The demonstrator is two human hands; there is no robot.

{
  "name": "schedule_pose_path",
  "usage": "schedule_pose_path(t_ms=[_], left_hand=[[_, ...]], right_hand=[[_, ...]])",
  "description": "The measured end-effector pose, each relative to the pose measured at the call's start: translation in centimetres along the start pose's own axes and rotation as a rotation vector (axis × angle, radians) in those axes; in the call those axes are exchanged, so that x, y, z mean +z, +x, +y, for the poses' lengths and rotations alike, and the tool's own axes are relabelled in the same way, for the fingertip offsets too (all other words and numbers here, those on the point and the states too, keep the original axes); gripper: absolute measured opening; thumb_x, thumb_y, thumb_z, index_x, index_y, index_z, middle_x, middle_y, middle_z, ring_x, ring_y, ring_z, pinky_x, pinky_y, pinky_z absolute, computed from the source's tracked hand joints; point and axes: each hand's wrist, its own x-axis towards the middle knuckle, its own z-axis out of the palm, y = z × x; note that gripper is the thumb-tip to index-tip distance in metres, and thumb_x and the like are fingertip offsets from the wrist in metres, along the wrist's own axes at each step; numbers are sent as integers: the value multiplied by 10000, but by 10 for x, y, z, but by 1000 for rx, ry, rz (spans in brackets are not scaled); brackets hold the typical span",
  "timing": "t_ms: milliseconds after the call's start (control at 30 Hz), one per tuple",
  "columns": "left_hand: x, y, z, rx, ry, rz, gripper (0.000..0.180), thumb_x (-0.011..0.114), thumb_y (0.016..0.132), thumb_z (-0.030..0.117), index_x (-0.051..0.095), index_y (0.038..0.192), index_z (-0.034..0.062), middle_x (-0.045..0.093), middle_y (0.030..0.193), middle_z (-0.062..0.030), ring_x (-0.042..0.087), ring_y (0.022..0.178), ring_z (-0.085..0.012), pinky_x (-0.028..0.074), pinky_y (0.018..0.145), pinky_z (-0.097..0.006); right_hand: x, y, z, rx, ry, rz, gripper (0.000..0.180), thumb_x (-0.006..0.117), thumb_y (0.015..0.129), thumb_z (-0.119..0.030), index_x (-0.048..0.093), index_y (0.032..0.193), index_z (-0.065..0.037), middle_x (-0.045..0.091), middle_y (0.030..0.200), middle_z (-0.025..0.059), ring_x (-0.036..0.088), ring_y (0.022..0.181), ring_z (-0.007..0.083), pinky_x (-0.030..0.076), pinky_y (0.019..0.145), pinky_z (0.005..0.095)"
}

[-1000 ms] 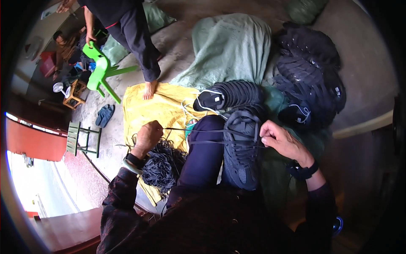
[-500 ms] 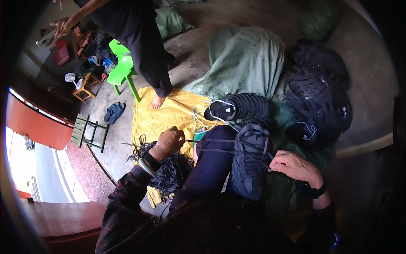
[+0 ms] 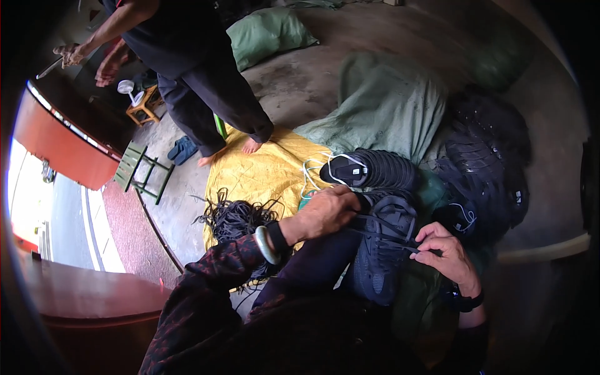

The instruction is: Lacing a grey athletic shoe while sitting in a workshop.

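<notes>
A dark grey sneaker lies over my lap, its toe toward me, with dark flat laces running through its eyelets. At the shoe's left side, near its collar, my left hand is closed on the lace. To the right of the shoe, my right hand pinches a lace between thumb and fingers. Just beyond sits another dark shoe with loose white cord by its opening. Left of my knee lies a tangled heap of dark laces, partly covered by my left forearm.
A yellow sheet covers the floor ahead, beside a green woven sack. Piled dark shoes stand at the right. Another person stands barefoot at the sheet's edge, near a green stool and dark slippers.
My left hand has come rightward to the shoe, and the stretched lace loop has shortened. My right hand's fingers have opened slightly around the lace. The other person has shifted, hiding most of the green chair.
</notes>
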Motion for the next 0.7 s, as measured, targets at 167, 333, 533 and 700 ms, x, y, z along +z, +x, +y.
schedule_pose_path(t_ms=[167,333,533,700], left_hand=[[8,12,9,44,19,-14,194,700,881,157,673,1064,97,646,1089,-111,628,1080,-343,511,934,-442],[16,16,14,85,-29,4,197,693,874,161,650,1045,71,662,1052,-112,651,1036,-341,499,921,-448],[16,13,21,3,-20,-49,199,641,881,166,603,1048,66,680,877,-145,679,926,-354,478,891,-457],[18,14,27,59,-39,-11,193,645,894,188,612,1045,72,673,840,-149,680,874,-364,497,852,-476]], right_hand=[[4,-1,7,81,112,32,116,808,812,-20,735,895,15,648,950,59,630,851,147,491,754,273],[7,3,0,27,60,31,114,774,809,22,735,916,13,649,903,44,624,783,129,482,682,252],[20,8,-14,19,-175,201,176,702,792,108,711,919,-13,548,810,26,512,665,100,419,594,252],[29,-1,-4,-2,-333,365,182,655,826,120,635,951,-10,532,838,47,498,652,128,433,613,278]])
